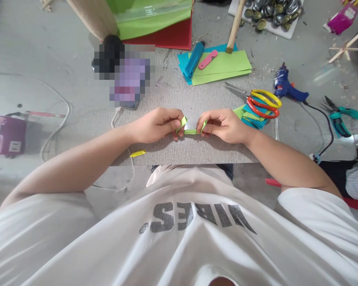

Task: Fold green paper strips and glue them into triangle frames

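Note:
A narrow green paper strip spans the gap between my two hands, low over the grey table, with both of its ends bent up. My left hand pinches one end between thumb and fingers. The other end is pinched in my right hand. Just beyond my right hand lie small green and blue paper pieces, with red-and-yellow-handled scissors resting on them.
Green paper sheets hold a blue cutter and a pink cutter. At the right are a glue gun and pliers. A phone and white cable lie left. Bottle caps sit at the back.

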`<action>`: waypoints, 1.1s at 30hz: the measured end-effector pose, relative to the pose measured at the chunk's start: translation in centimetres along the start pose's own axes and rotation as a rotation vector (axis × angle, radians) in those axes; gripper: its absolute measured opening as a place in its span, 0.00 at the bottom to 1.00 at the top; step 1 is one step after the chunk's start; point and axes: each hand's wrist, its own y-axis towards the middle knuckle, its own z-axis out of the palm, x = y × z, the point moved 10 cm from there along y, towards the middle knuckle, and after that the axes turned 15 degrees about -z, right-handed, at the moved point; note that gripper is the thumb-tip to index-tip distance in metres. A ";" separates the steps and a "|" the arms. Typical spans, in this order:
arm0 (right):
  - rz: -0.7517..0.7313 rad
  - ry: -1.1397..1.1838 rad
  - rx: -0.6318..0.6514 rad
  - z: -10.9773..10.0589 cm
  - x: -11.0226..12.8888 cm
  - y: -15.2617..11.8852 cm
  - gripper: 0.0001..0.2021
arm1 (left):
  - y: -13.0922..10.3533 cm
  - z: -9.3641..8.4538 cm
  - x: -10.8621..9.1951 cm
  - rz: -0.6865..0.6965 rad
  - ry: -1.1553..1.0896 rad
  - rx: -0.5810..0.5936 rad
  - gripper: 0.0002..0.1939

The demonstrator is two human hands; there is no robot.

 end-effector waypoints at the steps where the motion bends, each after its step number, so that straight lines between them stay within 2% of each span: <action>1: 0.006 0.023 0.006 0.2 0.0 0.0 0.22 | -0.1 0.1 -0.2 0.019 -0.005 0.001 0.14; 15: -0.083 0.039 0.055 1.7 0.6 0.5 0.25 | -0.1 1.4 -0.7 0.140 -0.083 0.054 0.22; 19: -0.083 0.062 0.074 2.3 0.7 0.6 0.24 | -0.3 1.4 -1.5 0.196 -0.081 0.012 0.23; 23: -0.079 0.061 0.045 2.1 0.7 0.6 0.25 | -0.4 1.9 -1.3 0.133 -0.278 0.051 0.21; 26: -0.070 0.069 0.032 1.9 0.6 0.7 0.25 | -0.6 1.7 -1.3 0.111 -0.414 0.027 0.23; 33: 0.001 0.123 0.031 1.9 0.1 0.9 0.25 | -0.8 2.2 -1.6 0.052 -0.490 0.049 0.20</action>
